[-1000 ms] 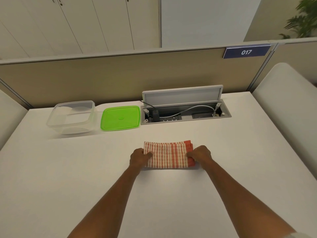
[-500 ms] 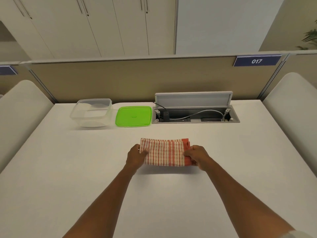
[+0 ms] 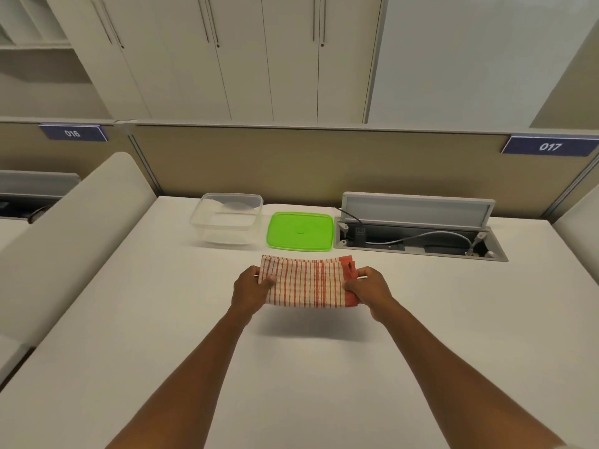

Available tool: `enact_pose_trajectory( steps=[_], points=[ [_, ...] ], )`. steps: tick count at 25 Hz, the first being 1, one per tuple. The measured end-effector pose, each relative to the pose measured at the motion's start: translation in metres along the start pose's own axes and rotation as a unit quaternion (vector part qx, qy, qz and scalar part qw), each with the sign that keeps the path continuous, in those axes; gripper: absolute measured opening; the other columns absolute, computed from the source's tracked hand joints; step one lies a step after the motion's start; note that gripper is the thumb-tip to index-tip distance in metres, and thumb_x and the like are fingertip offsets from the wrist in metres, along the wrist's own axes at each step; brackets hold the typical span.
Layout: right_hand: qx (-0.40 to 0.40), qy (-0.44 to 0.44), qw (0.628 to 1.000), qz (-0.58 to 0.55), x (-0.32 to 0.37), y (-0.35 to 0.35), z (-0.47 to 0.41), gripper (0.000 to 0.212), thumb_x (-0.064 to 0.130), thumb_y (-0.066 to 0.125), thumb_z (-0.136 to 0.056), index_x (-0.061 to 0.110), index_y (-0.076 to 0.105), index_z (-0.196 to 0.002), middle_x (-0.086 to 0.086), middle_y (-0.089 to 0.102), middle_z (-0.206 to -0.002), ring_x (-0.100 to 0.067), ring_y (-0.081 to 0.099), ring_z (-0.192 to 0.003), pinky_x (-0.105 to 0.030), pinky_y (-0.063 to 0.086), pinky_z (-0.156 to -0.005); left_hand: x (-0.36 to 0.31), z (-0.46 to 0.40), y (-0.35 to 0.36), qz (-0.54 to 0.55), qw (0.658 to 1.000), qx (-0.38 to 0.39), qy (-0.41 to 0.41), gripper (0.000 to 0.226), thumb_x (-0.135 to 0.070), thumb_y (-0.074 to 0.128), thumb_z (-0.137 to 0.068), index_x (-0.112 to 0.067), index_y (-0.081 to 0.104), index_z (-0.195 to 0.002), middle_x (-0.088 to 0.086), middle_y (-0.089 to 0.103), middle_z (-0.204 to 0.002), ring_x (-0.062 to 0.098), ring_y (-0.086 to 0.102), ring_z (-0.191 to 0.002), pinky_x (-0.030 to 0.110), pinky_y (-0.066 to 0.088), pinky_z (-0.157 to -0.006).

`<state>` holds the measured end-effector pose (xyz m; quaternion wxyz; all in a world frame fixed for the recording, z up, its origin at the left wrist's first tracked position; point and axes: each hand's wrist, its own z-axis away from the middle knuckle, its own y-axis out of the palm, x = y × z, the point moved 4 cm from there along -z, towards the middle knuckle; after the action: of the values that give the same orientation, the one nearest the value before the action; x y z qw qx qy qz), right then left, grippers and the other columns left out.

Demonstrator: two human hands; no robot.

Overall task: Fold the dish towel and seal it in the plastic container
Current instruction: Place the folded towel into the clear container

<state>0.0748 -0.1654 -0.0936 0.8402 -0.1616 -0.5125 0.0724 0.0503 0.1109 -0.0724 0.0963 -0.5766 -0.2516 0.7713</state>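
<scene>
Obs: dish towel (image 3: pixel 308 283), red/white check, was folded to a compact rectangle and held clear of the counter (image 3: pixel 162 319); shadow visible beneath it. Left hand (image 3: pixel 249 288) pinched the left short edge, thumb on top; right hand (image 3: pixel 368 290) clamped the right edge where the layers bunch. Both hands closed on cloth.

Plastic container (image 3: pixel 227 218), clear, sat open at the counter's far side, green lid (image 3: pixel 299 231) flat just beside it on the right, apart from the towel.

My read: towel is light, soft, no stiffness, so the fold probably opens if only one end is held. I'd grip both ends w/ layers pinched together. Lid likely needs firm press at corners.
</scene>
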Motion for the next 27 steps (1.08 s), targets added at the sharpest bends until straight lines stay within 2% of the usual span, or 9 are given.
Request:
enact_pose_trajectory(
  steps=[6, 10, 15, 19, 23, 27],
  points=[
    [-0.023, -0.024, 0.999, -0.022, 0.046, 0.067, -0.014, 0.023, 0.021, 0.068, -0.088, 0.011, 0.058, -0.105, -0.012, 0.069, -0.108, -0.028, 0.069, -0.095, -0.05, 0.057, -0.087, 0.008, -0.055, -0.065, -0.034, 0.999, -0.011, 0.026, 0.029, -0.025, 0.067, -0.089, -0.003, 0.065, -0.108, 0.011, 0.072, -0.105, 0.03, 0.066, -0.098, 0.049, 0.055, -0.086],
    [-0.015, -0.029, 0.999, -0.009, 0.082, 0.114, -0.028, 0.023, 0.016, 0.065, -0.086, 0.011, 0.057, -0.108, -0.011, 0.068, -0.109, -0.027, 0.068, -0.096, -0.048, 0.057, -0.086, 0.01, -0.098, -0.103, -0.05, 0.998, -0.005, 0.041, 0.032, -0.027, 0.063, -0.093, -0.005, 0.062, -0.116, 0.011, 0.07, -0.114, 0.029, 0.067, -0.101, 0.046, 0.057, -0.089],
    [-0.02, -0.063, 0.998, -0.008, 0.135, 0.159, -0.046, 0.027, 0.013, 0.065, -0.082, 0.013, 0.056, -0.107, -0.012, 0.068, -0.107, -0.027, 0.068, -0.093, -0.04, 0.055, -0.077, 0.004, -0.152, -0.142, -0.057, 0.996, -0.031, 0.063, 0.033, -0.026, 0.062, -0.094, -0.007, 0.059, -0.121, 0.012, 0.067, -0.12, 0.03, 0.066, -0.106, 0.047, 0.056, -0.092],
    [-0.026, -0.087, 0.996, 0.017, 0.177, 0.183, -0.074, 0.03, 0.011, 0.065, -0.079, 0.012, 0.057, -0.109, -0.014, 0.069, -0.106, -0.029, 0.067, -0.095, -0.041, 0.054, -0.079, -0.008, -0.199, -0.166, -0.085, 0.991, -0.048, 0.097, 0.032, -0.026, 0.063, -0.093, -0.009, 0.06, -0.12, 0.009, 0.068, -0.12, 0.028, 0.067, -0.105, 0.043, 0.057, -0.09],
    [-0.024, -0.101, 0.994, 0.037, 0.209, 0.196, -0.104, 0.033, 0.012, 0.064, -0.079, 0.012, 0.058, -0.112, -0.012, 0.069, -0.107, -0.027, 0.066, -0.097, -0.038, 0.053, -0.078, -0.016, -0.241, -0.178, -0.098, 0.987, -0.064, 0.111, 0.029, -0.028, 0.065, -0.092, -0.012, 0.062, -0.116, 0.005, 0.071, -0.114, 0.023, 0.068, -0.096, 0.034, 0.055, -0.078],
    [-0.049, -0.111, 0.991, 0.056, 0.227, 0.213, -0.132, 0.028, 0.012, 0.066, -0.078, 0.012, 0.059, -0.106, -0.009, 0.068, -0.107, -0.024, 0.065, -0.096, -0.033, 0.052, -0.075, -0.02, -0.28, -0.178, -0.134, 0.979, -0.075, 0.136, 0.023, -0.03, 0.065, -0.091, -0.017, 0.064, -0.11, 0.0, 0.072, -0.106, 0.009, 0.059, -0.08, 0.023, 0.043, -0.065]
  ],
)
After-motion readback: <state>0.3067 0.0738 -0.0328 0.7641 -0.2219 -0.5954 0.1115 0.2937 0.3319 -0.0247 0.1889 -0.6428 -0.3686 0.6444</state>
